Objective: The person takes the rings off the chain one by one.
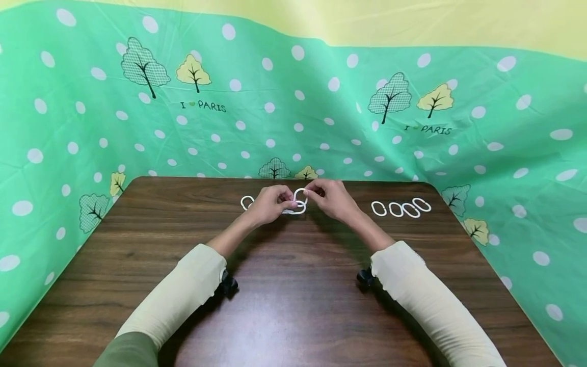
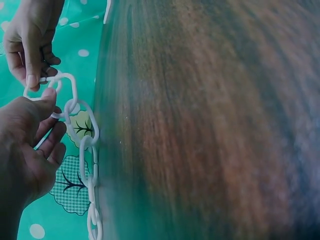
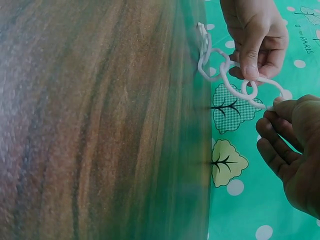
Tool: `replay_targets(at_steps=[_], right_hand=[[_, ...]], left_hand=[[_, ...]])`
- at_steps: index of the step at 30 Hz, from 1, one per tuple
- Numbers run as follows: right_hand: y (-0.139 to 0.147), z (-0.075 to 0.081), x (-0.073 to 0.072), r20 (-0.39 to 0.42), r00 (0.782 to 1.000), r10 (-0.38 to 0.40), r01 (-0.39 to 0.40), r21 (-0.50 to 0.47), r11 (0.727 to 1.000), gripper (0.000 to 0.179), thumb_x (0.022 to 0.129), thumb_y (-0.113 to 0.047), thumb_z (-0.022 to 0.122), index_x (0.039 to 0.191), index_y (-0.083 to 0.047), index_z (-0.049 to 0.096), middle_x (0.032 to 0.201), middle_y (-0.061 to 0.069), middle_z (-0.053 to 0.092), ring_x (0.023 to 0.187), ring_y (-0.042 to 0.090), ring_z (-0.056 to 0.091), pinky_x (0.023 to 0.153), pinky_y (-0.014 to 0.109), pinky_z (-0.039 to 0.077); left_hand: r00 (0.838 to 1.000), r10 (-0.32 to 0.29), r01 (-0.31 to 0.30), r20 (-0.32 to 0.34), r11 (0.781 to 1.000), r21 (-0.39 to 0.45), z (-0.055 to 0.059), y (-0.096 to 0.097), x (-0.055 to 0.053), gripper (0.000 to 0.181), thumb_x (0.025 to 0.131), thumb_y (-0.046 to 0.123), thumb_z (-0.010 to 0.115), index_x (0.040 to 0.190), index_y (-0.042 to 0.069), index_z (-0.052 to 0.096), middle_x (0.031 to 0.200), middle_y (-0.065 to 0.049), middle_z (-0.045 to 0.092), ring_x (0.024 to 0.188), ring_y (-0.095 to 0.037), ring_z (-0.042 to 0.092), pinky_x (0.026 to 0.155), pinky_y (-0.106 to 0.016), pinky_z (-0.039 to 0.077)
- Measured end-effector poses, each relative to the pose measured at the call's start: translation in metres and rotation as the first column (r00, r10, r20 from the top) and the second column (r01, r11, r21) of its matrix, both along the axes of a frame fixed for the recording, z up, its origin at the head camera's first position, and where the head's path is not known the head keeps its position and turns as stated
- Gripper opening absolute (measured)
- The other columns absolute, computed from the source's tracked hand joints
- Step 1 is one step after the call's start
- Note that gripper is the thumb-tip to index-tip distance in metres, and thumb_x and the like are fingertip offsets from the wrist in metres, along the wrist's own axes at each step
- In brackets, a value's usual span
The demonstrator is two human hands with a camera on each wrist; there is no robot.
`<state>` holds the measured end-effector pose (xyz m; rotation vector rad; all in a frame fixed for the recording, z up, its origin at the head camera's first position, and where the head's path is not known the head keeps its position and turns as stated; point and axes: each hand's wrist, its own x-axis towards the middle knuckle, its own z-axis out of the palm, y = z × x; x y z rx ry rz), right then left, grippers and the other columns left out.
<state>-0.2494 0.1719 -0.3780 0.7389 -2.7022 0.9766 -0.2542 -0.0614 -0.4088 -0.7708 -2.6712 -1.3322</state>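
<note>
Dark wood desk (image 1: 293, 306), green polka-dot backdrop (image 1: 91, 127). I see left hand (image 1: 270, 204) fingers pinching the white link chain (image 1: 298, 206), right hand (image 1: 332, 199) pinching its end link; four loose links (image 1: 401, 208) sit right.

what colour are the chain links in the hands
White; the chain shows best in the right wrist view.

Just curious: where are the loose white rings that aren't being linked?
In the head view, the loose white rings lie in a row on the table, right of the right hand.
</note>
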Motion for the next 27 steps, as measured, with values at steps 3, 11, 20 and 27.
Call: replay_targets(at_steps=[3, 11, 20, 27], right_hand=[[-0.0007, -0.0009, 0.001, -0.001, 1.0, 0.002, -0.002, 0.0, 1.0, 0.018, 0.11, -0.02, 0.076, 0.114, -0.004, 0.084, 0.103, 0.012, 0.084, 0.092, 0.024, 0.075, 0.084, 0.038, 0.059], [-0.0055, -0.0013, 0.0042, 0.002, 1.0, 0.006, -0.006, 0.0, 1.0, 0.018, 0.111, -0.021, 0.076, 0.113, -0.006, 0.084, 0.101, 0.01, 0.084, 0.091, 0.023, 0.075, 0.084, 0.038, 0.06], [-0.0063, -0.0005, 0.0071, 0.005, 1.0, -0.009, 0.009, 0.002, 1.0, 0.016, 0.11, -0.02, 0.077, 0.111, -0.006, 0.084, 0.1, 0.008, 0.083, 0.089, 0.022, 0.073, 0.081, 0.035, 0.058], [-0.0049, -0.0017, 0.0075, -0.003, 1.0, -0.021, 0.021, 0.002, 1.0, 0.016, 0.109, -0.02, 0.078, 0.11, -0.005, 0.085, 0.098, 0.009, 0.083, 0.087, 0.02, 0.071, 0.08, 0.034, 0.057]], left_hand=[[1.0, 0.014, -0.014, -0.009, 1.0, -0.02, -0.0004, 0.0009, -0.0005, 0.011, 0.103, 0.013, 0.083, 0.1, 0.005, 0.076, 0.097, -0.009, 0.078, 0.086, -0.015, 0.068, 0.083, -0.028, 0.055], [0.994, 0.085, -0.091, -0.07, 0.992, -0.084, 0.0012, 0.0028, 0.001, 0.009, 0.102, 0.014, 0.082, 0.098, 0.008, 0.078, 0.094, -0.007, 0.078, 0.097, -0.027, 0.069, 0.11, -0.054, 0.041], [0.992, 0.113, -0.116, -0.05, 0.991, -0.062, -0.0003, 0.0012, 0.0016, 0.009, 0.103, 0.016, 0.083, 0.104, 0.008, 0.083, 0.097, -0.006, 0.083, 0.093, -0.022, 0.073, 0.099, -0.043, 0.054], [0.992, 0.108, -0.11, -0.059, 0.993, -0.034, -0.0038, 0.0021, 0.0023, 0.01, 0.103, 0.015, 0.084, 0.106, 0.005, 0.084, 0.099, -0.008, 0.085, 0.092, -0.02, 0.078, 0.089, -0.036, 0.059]])
